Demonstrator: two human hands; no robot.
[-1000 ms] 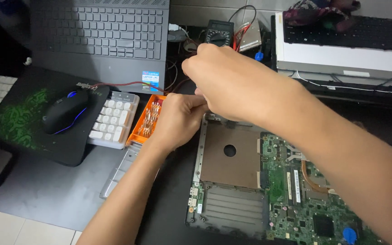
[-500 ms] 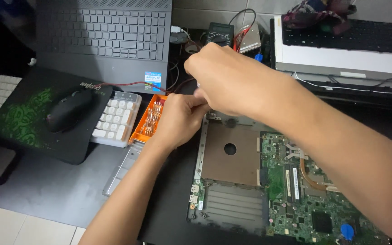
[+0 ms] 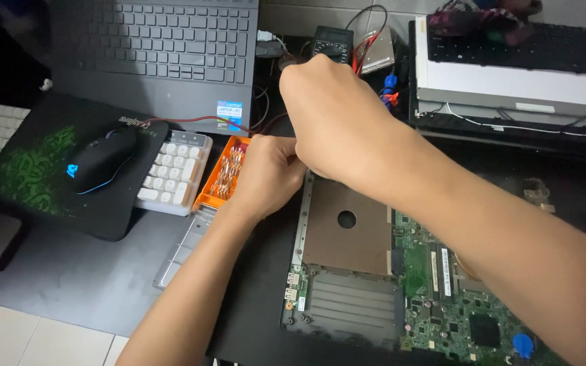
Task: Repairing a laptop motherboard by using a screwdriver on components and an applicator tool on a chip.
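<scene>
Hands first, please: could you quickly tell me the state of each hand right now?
Left hand: curled shut at the corner of the opened laptop base; contents hidden.
Right hand: curled shut just above the left; contents hidden.

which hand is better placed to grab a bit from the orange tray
Left, probably. The left hand rests right beside the orange bit tray, while the right hand sits farther over, above the opened laptop's top edge.

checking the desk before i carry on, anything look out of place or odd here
The mouse pad with the mouse lies on top of a white keyboard, covering its middle. An opened laptop base lies with its circuit board exposed. Nothing looks spilled.
</scene>
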